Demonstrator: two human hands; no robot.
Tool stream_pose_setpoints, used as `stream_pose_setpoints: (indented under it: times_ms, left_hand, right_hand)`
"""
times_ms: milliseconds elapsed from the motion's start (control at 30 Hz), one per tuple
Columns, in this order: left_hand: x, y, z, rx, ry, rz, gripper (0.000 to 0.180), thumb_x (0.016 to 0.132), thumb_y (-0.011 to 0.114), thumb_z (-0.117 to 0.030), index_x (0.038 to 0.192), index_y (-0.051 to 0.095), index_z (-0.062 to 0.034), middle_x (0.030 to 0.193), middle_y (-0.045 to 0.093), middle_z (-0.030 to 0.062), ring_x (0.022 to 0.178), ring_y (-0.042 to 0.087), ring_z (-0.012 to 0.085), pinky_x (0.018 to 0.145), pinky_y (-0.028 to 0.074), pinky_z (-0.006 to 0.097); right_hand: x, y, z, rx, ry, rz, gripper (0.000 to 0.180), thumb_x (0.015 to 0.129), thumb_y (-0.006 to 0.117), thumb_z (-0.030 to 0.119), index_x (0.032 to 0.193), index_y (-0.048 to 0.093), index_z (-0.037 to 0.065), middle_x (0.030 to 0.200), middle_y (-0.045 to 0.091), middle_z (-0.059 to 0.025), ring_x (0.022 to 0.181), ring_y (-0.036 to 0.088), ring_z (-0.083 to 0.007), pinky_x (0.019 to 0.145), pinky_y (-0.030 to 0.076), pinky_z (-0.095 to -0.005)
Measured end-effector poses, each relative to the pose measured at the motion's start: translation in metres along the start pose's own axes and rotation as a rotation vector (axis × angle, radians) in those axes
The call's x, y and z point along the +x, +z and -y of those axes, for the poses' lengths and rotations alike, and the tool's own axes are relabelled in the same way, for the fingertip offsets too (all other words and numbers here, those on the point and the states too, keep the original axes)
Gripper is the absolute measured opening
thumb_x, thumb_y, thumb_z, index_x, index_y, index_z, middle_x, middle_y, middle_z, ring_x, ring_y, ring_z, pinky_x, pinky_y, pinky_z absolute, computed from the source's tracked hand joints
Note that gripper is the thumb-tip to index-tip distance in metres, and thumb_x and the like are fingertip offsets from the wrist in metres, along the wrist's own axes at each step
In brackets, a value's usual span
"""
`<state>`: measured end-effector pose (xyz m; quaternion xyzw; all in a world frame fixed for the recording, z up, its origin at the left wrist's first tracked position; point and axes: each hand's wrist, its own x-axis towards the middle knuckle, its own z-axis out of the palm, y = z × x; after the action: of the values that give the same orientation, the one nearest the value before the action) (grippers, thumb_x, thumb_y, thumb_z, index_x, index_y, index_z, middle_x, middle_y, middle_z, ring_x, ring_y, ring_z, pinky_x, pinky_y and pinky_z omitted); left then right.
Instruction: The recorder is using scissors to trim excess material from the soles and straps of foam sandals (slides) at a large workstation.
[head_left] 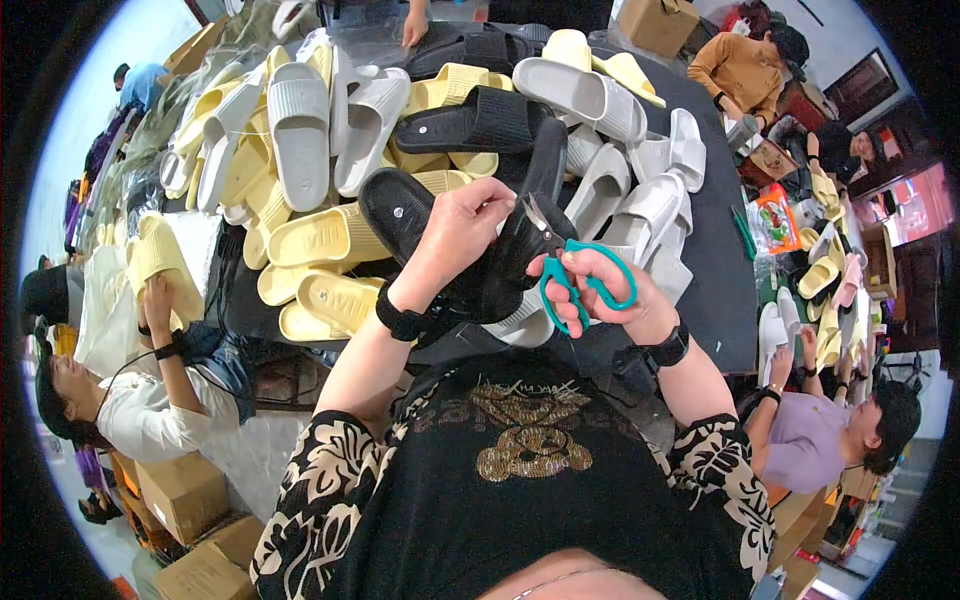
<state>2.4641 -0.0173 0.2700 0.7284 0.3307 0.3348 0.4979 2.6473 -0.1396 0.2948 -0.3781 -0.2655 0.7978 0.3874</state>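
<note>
My right hand grips scissors with teal handles, fingers through the loops. The metal blades point up and left, slightly parted, over dark slippers. Close to the blade tips, my left hand pinches with thumb and fingers; whatever it holds is too small to make out. A black slipper lies beside the left hand, partly hidden by it. Another black slipper rests beyond both hands. Yellow slippers are left of my left hand, and light grey slippers are right of the scissors.
Piled slippers cover much of the dark table. At left, a person in white handles a yellow slipper. A person in purple works at right, and one in orange-brown sits beyond. Cardboard boxes stand lower left.
</note>
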Motion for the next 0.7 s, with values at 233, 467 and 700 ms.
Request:
stream_pose_setpoints:
  times_ms: [233, 467, 700]
  left_hand:
    - [-0.001, 0.001, -0.002, 0.097, 0.073, 0.022, 0.01, 0.086, 0.061, -0.006, 0.094, 0.063, -0.0011, 0.07, 0.06, 0.0017, 0.057, 0.053, 0.006, 0.053, 0.044, 0.022]
    - [-0.002, 0.003, 0.002, -0.015, -0.026, 0.061, 0.01, 0.087, 0.06, -0.007, 0.093, 0.063, -0.0001, 0.075, 0.063, 0.0015, 0.059, 0.055, 0.0064, 0.055, 0.046, 0.022]
    - [0.004, -0.02, 0.021, -0.319, -0.13, -0.143, 0.013, 0.09, 0.057, -0.013, 0.094, 0.062, -0.0025, 0.078, 0.066, 0.0055, 0.056, 0.054, 0.0069, 0.053, 0.044, 0.02]
  right_hand:
    - [-0.003, 0.001, 0.0, -0.045, -0.022, -0.1, 0.041, 0.091, 0.049, 0.03, 0.11, 0.053, -0.005, 0.07, 0.055, -0.0037, 0.053, 0.056, -0.0178, 0.045, 0.047, -0.0284]
    - [-0.003, -0.005, -0.008, -0.096, -0.126, -0.145, 0.036, 0.089, 0.056, 0.027, 0.104, 0.055, -0.005, 0.065, 0.053, -0.0018, 0.046, 0.052, -0.0119, 0.039, 0.042, -0.0246]
    - [0.01, -0.027, -0.027, -0.421, -0.591, -0.794, 0.027, 0.087, 0.064, 0.018, 0.106, 0.056, 0.001, 0.067, 0.055, -0.0021, 0.05, 0.053, -0.0085, 0.045, 0.041, -0.0215]
